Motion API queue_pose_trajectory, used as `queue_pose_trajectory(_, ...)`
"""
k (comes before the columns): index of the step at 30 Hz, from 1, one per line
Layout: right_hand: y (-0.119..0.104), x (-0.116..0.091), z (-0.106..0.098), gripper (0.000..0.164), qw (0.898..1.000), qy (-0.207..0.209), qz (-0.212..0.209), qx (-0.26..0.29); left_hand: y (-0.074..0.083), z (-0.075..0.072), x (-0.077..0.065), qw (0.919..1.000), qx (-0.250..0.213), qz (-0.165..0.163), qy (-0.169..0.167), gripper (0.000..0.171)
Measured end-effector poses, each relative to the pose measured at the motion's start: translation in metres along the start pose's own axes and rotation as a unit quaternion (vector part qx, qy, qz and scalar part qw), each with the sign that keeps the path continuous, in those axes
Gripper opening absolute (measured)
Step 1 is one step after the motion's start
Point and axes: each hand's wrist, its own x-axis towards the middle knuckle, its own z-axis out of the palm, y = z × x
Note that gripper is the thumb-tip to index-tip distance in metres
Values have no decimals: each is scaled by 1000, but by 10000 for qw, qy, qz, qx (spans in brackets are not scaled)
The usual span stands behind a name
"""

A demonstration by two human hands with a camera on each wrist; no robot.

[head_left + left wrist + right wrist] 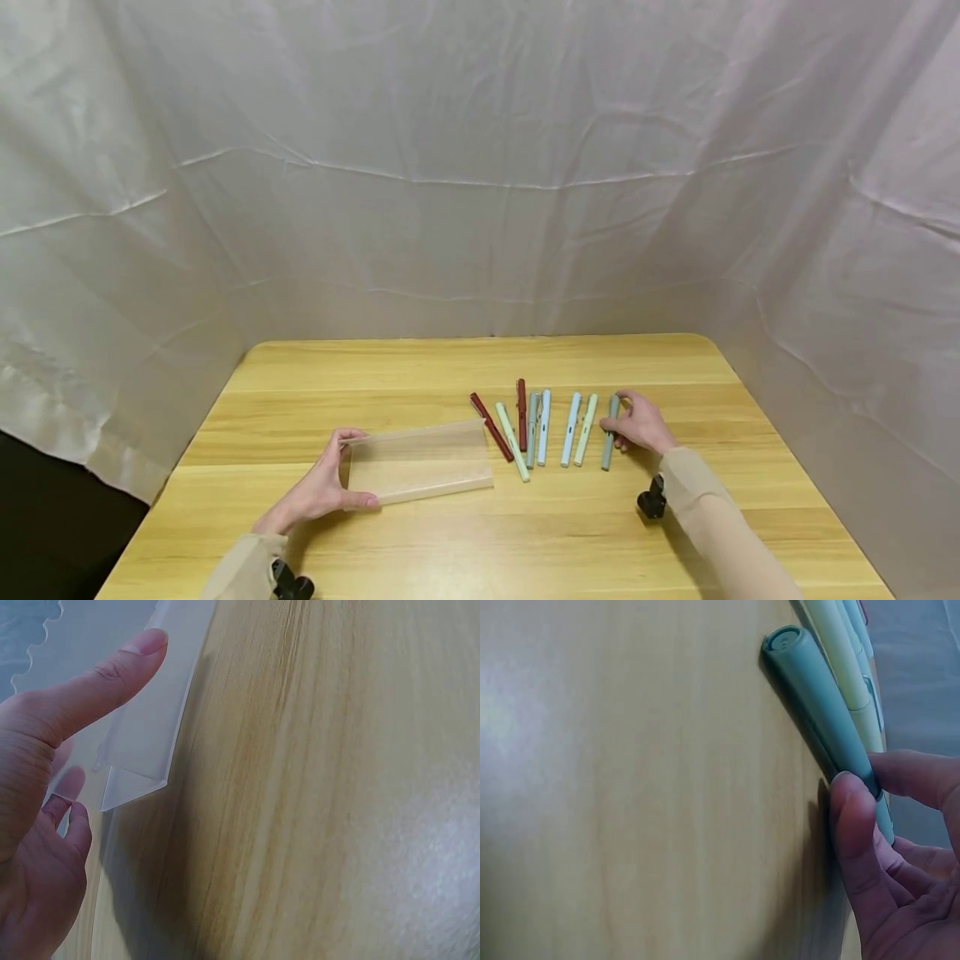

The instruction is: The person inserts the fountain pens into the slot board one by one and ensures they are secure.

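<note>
My left hand grips the left end of a clear plastic tray, thumb on the near edge and fingers at the far edge. In the left wrist view the tray shows a folded lip and a wavy edge. At the right end of a row of pens, my right hand pinches a grey-green pen between thumb and fingers. The right wrist view shows this pen with its round end pointing away from the hand. Just left of it lies a light green pen.
Left of these lie two light blue pens, another grey-green pen, two dark red pens and a slanted light green pen near the tray's right end. Pale curtains surround the wooden table at the back and sides.
</note>
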Motion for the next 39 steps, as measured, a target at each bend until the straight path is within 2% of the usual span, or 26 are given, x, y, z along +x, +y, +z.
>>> queue_pose_trajectory(5, -3, -6, 1, 72, 9997, -20, -59, 222, 1, -1, -1, 10000, -2, -5, 13, 96)
queue_pose_trajectory(15, -9, -18, -1, 70, 9977, 168, -559, 346, 1, 0, 1, 10000, 4, -16, 48, 98)
queue_pose_trajectory(25, -14, -25, 2, 72, 9913, 325, -1090, 655, 1, 1, 0, 10000, -38, 34, 36, 97)
queue_pose_trajectory(39, -30, -33, 14, 70, 9682, 348, -1962, 1509, 0, 1, 0, 9999, -10, 151, 43, 96)
